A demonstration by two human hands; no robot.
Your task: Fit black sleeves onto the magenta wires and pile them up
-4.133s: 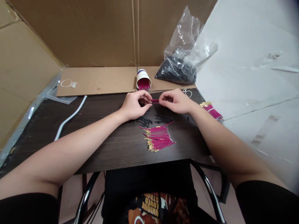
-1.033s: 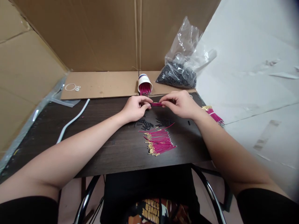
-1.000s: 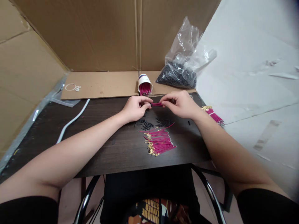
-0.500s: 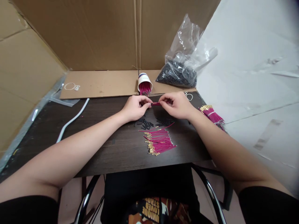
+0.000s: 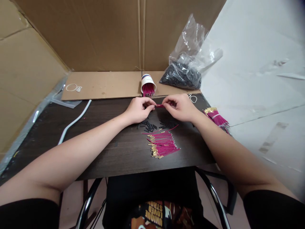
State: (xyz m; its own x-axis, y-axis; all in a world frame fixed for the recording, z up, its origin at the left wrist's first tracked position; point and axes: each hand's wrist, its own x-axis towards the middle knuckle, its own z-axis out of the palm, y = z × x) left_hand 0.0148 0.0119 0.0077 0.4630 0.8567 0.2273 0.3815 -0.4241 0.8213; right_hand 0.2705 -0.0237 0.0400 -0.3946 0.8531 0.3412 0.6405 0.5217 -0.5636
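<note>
My left hand (image 5: 137,109) and my right hand (image 5: 179,106) meet above the dark table (image 5: 107,149), both pinched on the ends of a short magenta wire (image 5: 160,106) stretched between them. Just below the hands lie several small black sleeves (image 5: 152,125). Nearer to me sits a fanned pile of magenta wires with gold tips (image 5: 162,145). Whether a sleeve sits on the held wire is hidden by my fingers.
A tipped paper cup (image 5: 147,85) holds more magenta wires. A clear bag of black sleeves (image 5: 182,75) stands at the back right. A banded wire bundle (image 5: 215,116) lies at the right edge. A white tube (image 5: 72,122) and white rings (image 5: 72,87) lie left; cardboard walls enclose the table.
My right hand has shifted slightly left along the wire toward my left hand. The piles on the table have stayed put.
</note>
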